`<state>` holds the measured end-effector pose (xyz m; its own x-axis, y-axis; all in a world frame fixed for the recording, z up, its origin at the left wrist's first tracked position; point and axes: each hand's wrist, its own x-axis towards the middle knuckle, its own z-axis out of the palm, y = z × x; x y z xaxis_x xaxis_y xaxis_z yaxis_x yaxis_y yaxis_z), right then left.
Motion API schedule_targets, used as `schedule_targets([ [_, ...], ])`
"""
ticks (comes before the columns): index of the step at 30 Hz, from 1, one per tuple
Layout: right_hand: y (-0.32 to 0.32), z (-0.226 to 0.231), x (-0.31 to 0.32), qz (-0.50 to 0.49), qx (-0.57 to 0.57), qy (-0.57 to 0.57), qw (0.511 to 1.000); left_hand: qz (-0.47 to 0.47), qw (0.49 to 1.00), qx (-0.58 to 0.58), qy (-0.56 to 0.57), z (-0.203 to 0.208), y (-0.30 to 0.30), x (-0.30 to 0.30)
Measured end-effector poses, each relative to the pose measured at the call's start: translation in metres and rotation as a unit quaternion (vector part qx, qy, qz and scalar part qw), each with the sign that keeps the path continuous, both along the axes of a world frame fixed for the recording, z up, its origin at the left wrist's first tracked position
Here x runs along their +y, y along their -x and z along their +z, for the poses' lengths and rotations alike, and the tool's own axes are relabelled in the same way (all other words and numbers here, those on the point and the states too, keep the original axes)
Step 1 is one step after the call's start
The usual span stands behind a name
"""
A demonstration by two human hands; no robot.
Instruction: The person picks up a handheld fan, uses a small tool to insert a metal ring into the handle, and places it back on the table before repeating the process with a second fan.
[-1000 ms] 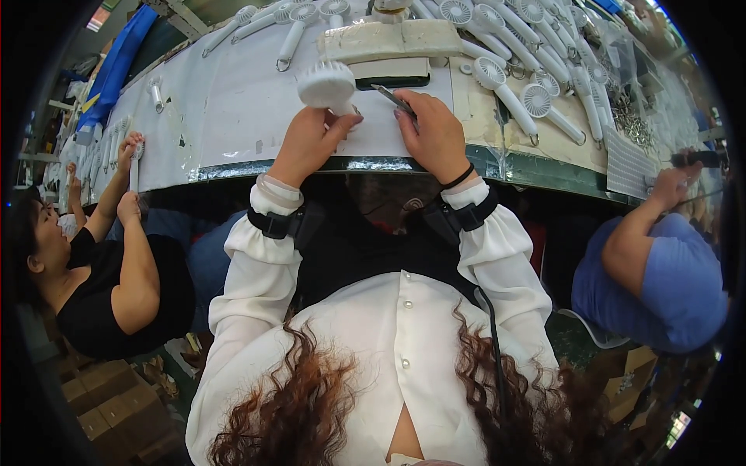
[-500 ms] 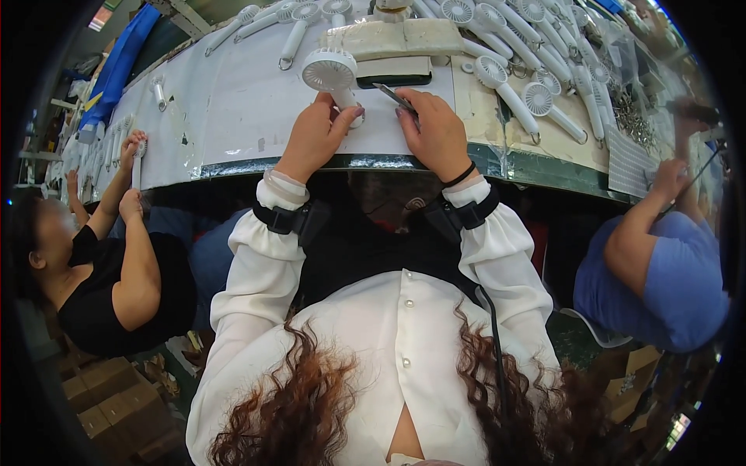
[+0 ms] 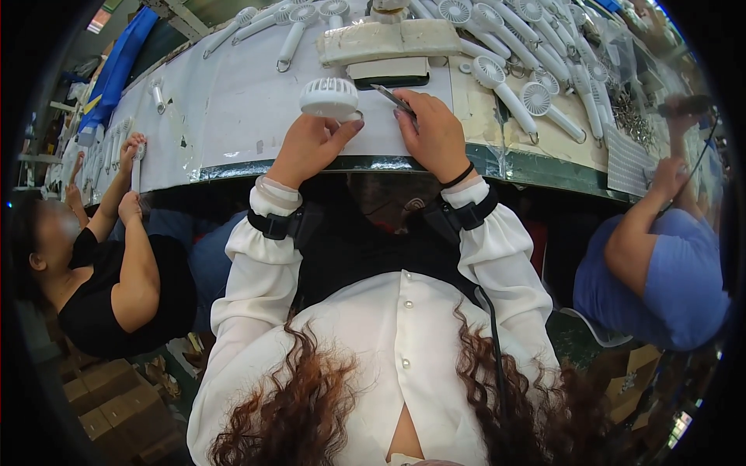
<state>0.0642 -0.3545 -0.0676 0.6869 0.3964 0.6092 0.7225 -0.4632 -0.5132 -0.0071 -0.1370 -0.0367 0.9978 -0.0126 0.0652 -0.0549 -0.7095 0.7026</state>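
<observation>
My left hand (image 3: 311, 146) is wrapped round the handle of a white handheld fan (image 3: 329, 99). The fan's round head is tipped so that its ribbed side shows, and most of the handle is hidden behind my fingers and the head. Between the thumb and fingers of my right hand (image 3: 437, 138) is a pair of slim grey metal tweezers (image 3: 388, 95), their point directed up and left toward the fan. Tweezers and fan head are apart. Both hands are just above the near edge of the white-covered table (image 3: 241, 128).
Behind my hands lies a flat black case (image 3: 392, 81) below a padded beige block (image 3: 388, 43). Many white fans (image 3: 536, 99) are heaped at the right, near small metal clips (image 3: 631, 120) and a perforated sheet (image 3: 628, 161). Co-workers sit on both sides.
My left hand has tilted the fan: its front grille faced up before, and now the side of its head shows. That hand has shifted slightly left and nearer; my right hand has barely moved.
</observation>
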Motion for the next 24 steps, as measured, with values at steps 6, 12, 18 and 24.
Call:
schedule_targets([
  [6, 0.0, 0.0, 0.001, 0.005, 0.006, -0.011, 1.0, 0.001, 0.986, -0.052, 0.159, 0.004, 0.007, -0.008],
  [12, -0.004, 0.002, -0.002, 0.044, 0.191, -0.054, 0.979, -0.074, 0.953, -0.294, 0.001, 0.002, 0.01, -0.011],
  [18, 0.008, 0.032, 0.004, 0.18, 0.53, -0.29, 0.776, -0.1, 0.953, -0.277, 0.074, 0.016, 0.033, -0.038],
  [24, 0.012, 0.031, 0.006, 0.267, 0.634, -0.352, 0.635, -0.15, 0.949, -0.239, 0.141, 0.001, 0.035, -0.039],
])
